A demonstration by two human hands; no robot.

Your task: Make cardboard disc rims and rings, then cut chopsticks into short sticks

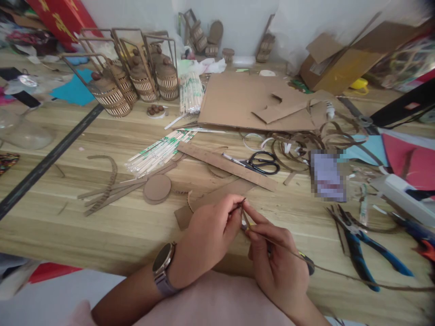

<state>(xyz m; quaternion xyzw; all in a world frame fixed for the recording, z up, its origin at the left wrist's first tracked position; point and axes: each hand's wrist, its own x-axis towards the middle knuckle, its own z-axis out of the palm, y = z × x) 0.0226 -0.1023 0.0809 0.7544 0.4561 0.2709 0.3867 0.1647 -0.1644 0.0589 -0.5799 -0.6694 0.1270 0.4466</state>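
My left hand, with a watch on its wrist, is closed in a pinch at the table's front edge. Facing it, my right hand has its fingertips pressed together. Both hold a thin brown strip; its short end shows between the fingertips, and its long tail runs past my right hand to the right edge of the view. A black-and-yellow object shows partly behind my right hand, its kind hidden. Flat cardboard pieces lie just beyond my left hand, near two stacked cardboard discs.
Blue-handled pliers lie to the right, black scissors ahead. Wrapped chopsticks and a cardboard sheet lie farther back. Several small lidded baskets with tall handles stand back left. Coiled brown strips and an opened box are to the right.
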